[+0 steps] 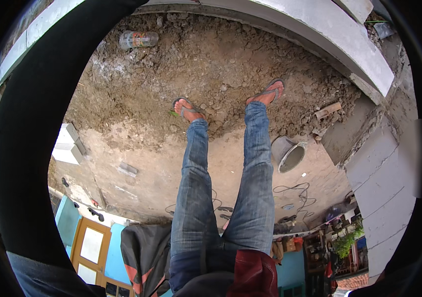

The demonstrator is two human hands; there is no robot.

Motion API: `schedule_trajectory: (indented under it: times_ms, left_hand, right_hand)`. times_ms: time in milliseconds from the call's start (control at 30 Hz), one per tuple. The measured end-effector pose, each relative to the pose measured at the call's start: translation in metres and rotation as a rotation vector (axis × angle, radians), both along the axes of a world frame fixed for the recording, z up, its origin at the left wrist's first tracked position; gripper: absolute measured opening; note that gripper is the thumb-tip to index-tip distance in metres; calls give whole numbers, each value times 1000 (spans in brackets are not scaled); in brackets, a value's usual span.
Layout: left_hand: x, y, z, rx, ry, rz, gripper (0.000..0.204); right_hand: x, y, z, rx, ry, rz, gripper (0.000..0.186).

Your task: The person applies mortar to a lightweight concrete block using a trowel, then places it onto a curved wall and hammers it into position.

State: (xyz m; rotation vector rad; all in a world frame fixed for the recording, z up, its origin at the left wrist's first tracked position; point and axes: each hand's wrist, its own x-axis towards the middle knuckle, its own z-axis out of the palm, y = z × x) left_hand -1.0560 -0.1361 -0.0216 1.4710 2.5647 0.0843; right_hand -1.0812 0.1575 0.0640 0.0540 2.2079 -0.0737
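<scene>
Neither of my hands shows. My left arm in a black sleeve [35, 114] runs up the left side and leaves at the top edge, where its end meets the pale top of a low block wall [315, 24]. Something dark at the lower right rim may be my right sleeve; its hand is out of sight. Below me, my legs in blue jeans [196, 183] stand apart, and my feet in flip-flops [191, 110] rest on loose brown soil [211, 59] beside the wall.
A clear plastic cup [138, 39] lies on the soil. At right are a tipped grey bucket [290, 154], a brick piece [328, 111], a cable [297, 195] and a grey block wall [379, 183]. White blocks [68, 144] sit left; a wooden door [91, 242] and dark tarp [144, 252] are behind.
</scene>
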Motion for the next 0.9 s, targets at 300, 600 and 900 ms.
schedule_trajectory:
  times_ms: [300, 600, 900]
  left_hand:
    - [15, 2, 9, -94, -53, 109, 113]
    - [24, 7, 29, -97, -44, 127, 124]
    - [25, -2, -8, -134, 47, 211, 128]
  right_hand:
    - [-3, -4, 1, -111, -71, -62, 47]
    - [117, 37, 39, -275, 779, 110, 50]
    - [270, -17, 32, -371, 475, -303, 30]
